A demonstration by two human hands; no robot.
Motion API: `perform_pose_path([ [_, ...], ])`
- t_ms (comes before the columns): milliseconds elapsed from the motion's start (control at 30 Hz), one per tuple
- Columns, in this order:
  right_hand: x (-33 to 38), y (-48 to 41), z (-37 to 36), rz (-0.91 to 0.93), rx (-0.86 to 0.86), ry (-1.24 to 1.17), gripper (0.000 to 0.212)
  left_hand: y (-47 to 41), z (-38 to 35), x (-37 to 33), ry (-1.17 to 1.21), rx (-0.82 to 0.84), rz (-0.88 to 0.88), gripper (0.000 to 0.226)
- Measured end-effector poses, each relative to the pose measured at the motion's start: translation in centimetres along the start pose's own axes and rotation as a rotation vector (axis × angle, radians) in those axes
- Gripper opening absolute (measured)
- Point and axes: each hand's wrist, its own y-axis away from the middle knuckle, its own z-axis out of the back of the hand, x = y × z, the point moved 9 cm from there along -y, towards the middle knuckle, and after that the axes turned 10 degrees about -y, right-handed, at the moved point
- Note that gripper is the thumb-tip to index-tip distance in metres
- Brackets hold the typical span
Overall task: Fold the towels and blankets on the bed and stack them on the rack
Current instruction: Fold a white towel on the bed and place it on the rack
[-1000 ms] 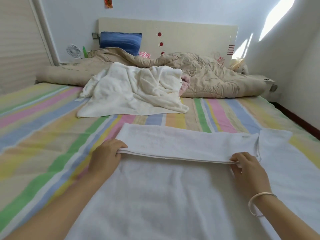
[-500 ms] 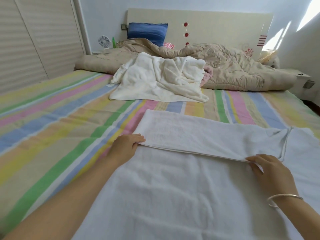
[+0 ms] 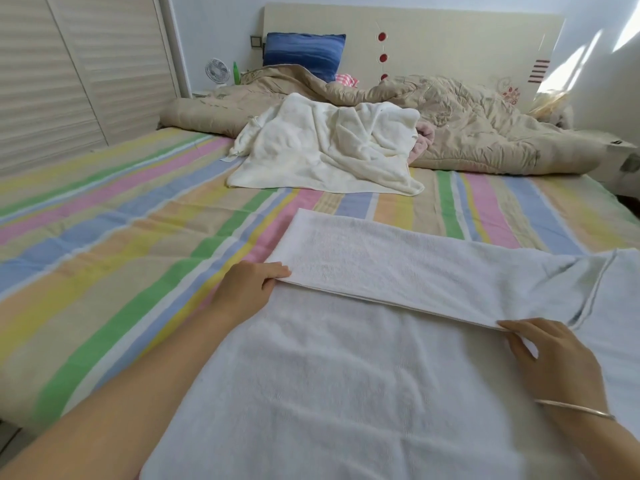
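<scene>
White towel [image 3: 381,375], far edge folded over

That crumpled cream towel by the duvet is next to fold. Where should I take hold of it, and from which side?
Probably take the cream towel by its near hem, which lies flat on the striped sheet, at the two near corners. Come from the foot of the bed: the far part is bunched against the beige duvet.

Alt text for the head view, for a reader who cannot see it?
Two bare hands, left hand and right hand, pinch the folded edge of a white terry towel on a pastel-striped bed sheet. Behind lie a crumpled cream towel and a beige quilted blanket.
</scene>
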Motion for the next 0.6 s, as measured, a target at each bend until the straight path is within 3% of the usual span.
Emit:
perform_pose_path([
  [167, 0.9, 0.7, 1.0, -0.013, -0.005, 0.015, 0.025, 1.4, 0.7, -0.1, -0.017, 0.013, 0.036, 0.039],
  [400, 0.6, 2.2, -0.7, 0.058, 0.164, 0.029, 0.032, 2.7, -1.0, 0.8, -0.031, 0.123, 0.176, 0.055],
  [500, -1.0, 1.7, -0.5, -0.013, 0.17, -0.036, 0.039, 2.2, -0.6, -1.6, -0.241, 0.043, 0.22, 0.054],
  [600, -2.5, 1.0, 0.5, -0.061, 0.099, -0.062, 0.043, 1.4, -0.6, -7.7, -0.193, -0.108, 0.194, 0.044],
])
